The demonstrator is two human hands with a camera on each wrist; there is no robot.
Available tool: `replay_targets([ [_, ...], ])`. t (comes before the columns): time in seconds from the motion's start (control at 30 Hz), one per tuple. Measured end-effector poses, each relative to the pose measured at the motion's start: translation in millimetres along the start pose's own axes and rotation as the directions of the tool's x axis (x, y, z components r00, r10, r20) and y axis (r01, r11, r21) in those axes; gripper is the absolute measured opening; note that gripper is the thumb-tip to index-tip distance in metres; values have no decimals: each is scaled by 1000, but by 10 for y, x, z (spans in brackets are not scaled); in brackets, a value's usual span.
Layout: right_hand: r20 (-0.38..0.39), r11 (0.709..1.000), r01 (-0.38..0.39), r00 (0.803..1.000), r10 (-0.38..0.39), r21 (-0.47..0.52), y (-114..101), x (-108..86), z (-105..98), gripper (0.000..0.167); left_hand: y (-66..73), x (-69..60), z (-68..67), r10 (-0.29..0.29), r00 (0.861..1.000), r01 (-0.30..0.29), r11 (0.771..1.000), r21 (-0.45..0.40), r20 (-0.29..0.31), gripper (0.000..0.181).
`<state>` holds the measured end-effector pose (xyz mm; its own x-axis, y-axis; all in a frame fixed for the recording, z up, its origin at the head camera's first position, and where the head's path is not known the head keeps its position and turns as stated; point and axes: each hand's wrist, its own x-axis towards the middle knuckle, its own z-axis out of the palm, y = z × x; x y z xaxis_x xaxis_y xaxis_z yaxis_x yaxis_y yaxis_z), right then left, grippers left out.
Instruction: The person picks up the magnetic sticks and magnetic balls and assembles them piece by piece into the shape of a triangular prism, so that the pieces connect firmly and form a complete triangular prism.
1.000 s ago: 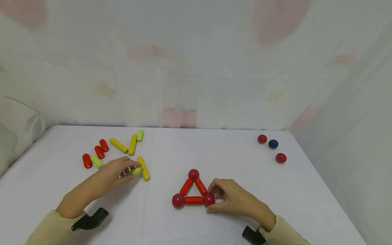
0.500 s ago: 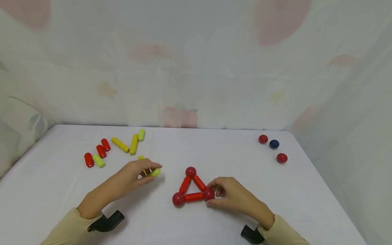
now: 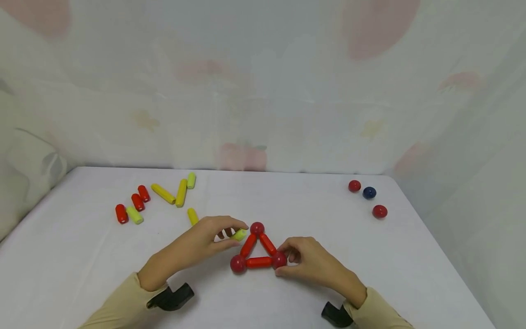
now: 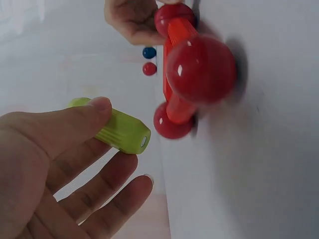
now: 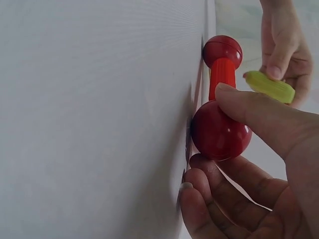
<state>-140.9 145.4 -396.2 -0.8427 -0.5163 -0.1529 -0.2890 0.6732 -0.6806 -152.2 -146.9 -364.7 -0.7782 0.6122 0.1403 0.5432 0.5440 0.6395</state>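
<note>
A triangle of three red balls joined by three red rods (image 3: 259,262) lies on the white table. My right hand (image 3: 310,260) grips its right corner ball (image 5: 221,130), thumb on one side and fingers on the other. Between the thumb and fingers of my left hand (image 3: 205,237) is a short lime-green rod (image 4: 124,130), held just left of the triangle's far corner ball (image 3: 257,228). One end of that rod points toward the triangle, apart from it in the left wrist view. The near left corner ball (image 3: 238,264) is untouched.
Several loose rods lie at the back left: red rods (image 3: 121,214), yellow rods (image 3: 163,193) and lime-green rods (image 3: 134,214). One yellow rod (image 3: 192,216) is partly hidden behind my left hand. Two red balls (image 3: 380,211) and a dark blue ball (image 3: 369,193) sit back right.
My left hand has carried the lime-green rod rightward, from beside the yellow rod to the triangle. The triangle has shifted slightly, while my right hand stays on its corner ball.
</note>
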Motion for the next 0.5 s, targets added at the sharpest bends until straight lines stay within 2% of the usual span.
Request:
replay_targets([
  [0.13, -1, 1000, 10, 1000, -10, -3, 1, 7, 2, 36, 81, 81, 79, 21, 1000, -20, 999, -37, 11, 39],
  [0.27, -8, 999, 33, 999, -33, 0, 9, 13, 5, 35, 132, 154, 156, 68, 998, -67, 996, -67, 14, 37],
  [0.5, -17, 999, 48, 999, -48, 7, 24, -1, 3, 34, 194, 225, 274, 105, 994, -104, 988, -114, 4, 34],
])
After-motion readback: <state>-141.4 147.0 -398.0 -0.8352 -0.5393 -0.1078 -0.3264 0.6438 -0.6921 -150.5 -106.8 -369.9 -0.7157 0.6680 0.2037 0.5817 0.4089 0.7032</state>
